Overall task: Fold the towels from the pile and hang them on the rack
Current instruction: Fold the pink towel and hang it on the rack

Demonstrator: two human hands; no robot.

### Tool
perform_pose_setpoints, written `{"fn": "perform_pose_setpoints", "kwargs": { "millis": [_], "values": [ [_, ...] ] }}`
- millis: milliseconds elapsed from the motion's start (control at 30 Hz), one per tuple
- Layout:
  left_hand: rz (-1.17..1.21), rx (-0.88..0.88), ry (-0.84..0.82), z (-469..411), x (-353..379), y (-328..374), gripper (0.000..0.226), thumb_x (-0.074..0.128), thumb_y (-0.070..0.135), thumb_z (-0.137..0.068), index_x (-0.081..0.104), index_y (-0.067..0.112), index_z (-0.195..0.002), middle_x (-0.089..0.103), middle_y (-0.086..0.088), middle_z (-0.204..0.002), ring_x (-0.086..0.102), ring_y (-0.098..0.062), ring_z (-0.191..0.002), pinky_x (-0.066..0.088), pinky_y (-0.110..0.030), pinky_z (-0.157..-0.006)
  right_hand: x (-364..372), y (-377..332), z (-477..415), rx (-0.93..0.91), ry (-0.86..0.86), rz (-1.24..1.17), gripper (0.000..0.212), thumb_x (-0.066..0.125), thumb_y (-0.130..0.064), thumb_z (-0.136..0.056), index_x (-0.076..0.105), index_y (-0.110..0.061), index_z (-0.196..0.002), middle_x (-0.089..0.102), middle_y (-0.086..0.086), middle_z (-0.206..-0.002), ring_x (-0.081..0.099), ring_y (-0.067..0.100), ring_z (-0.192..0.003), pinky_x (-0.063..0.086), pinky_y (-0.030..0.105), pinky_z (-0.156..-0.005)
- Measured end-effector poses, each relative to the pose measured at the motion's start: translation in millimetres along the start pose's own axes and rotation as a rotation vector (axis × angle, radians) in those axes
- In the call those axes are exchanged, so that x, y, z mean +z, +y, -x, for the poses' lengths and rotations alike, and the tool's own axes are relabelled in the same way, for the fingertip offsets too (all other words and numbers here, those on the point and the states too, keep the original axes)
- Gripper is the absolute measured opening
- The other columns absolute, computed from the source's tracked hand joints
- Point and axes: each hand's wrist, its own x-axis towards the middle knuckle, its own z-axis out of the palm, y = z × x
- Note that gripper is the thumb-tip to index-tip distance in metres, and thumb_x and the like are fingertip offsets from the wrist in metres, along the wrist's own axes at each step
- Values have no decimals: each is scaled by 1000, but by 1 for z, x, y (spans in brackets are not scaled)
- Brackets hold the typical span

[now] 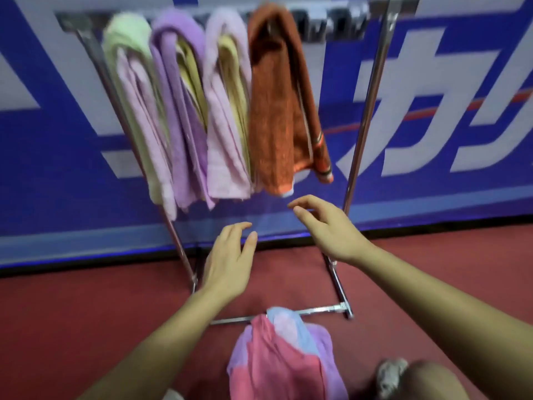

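Rust-orange towel (277,111) hangs rightmost on the metal rack (372,90), beside folded pink, purple and green ones. Both hands are empty, fingers loosely spread: the right hand (331,229) is just under the orange hem and the left hand (227,261) sits lower. The towel pile (282,362) lies on the red floor (86,313) between the forearms.

Four hung towel bundles (284,111), one rack (372,90)
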Motion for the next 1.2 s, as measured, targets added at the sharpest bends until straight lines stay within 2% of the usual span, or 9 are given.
{"fn": "perform_pose_setpoints", "kwargs": {
  "millis": [67,233,333,533,767,900,967,1100,1200],
  "values": [
    [-34,-64,-79,14,20,-25,33,49,38,-103,59,21,-130,58,0,-132,56,-21,-122,43,-37,-104,25,27,9,50,-61,0,20,55,-26,-102,66,-18,-116,66,-12,-101,61,-6,-80,42,9,-75],
    [-73,-175,-283,48,70,-78,37,59,34,-95,61,16,-128,60,-7,-126,59,-28,-116,44,-36,-101,87,98,27,170,-317,102,25,59,-22,-99,64,-16,-123,70,2,-118,66,20,-104,49,36,-99],
    [-77,-239,-375,63,98,-102,32,64,23,-94,63,14,-125,61,-9,-124,59,-28,-118,43,-34,-101,120,133,34,229,-513,220,34,57,-26,-99,60,-17,-132,65,4,-132,62,23,-118,45,34,-104],
    [-114,-367,-501,92,157,-148,28,58,25,-95,60,22,-123,61,-4,-126,59,-30,-117,47,-37,-94,189,201,47,359,-720,345,45,52,-27,-101,48,-17,-144,55,11,-144,51,29,-132,38,28,-101],
    [-314,-526,-740,122,202,-186,37,49,33,-97,54,18,-130,58,-12,-133,56,-34,-123,46,-40,-97,248,287,71,672,-629,287,41,54,-26,-98,57,-20,-138,62,11,-136,58,29,-124,44,31,-105],
    [-300,-572,-824,134,208,-198,43,50,35,-95,52,18,-135,57,-12,-135,55,-35,-126,48,-42,-101,273,310,89,662,-718,357,38,49,-36,-101,62,-25,-134,62,7,-139,56,29,-129,42,31,-106],
    [-295,-581,-847,139,206,-203,41,50,34,-94,54,21,-133,59,-10,-134,55,-33,-126,48,-42,-100,285,313,91,655,-790,430,39,43,-40,-101,66,-25,-130,61,6,-139,49,29,-135,33,35,-112],
    [-277,-631,-882,141,199,-209,34,49,33,-92,58,24,-123,61,-10,-133,57,-34,-124,49,-37,-98,320,358,105,721,-927,551,64,22,-51,-88,56,-29,-137,41,7,-155,11,32,-153,10,56,-122],
    [-247,-644,-861,136,193,-208,35,51,34,-92,59,26,-125,62,-7,-135,57,-32,-125,48,-34,-98,323,351,109,770,-924,514,52,21,-41,-101,53,-23,-138,49,7,-148,29,28,-147,11,53,-123]
  ]
}}
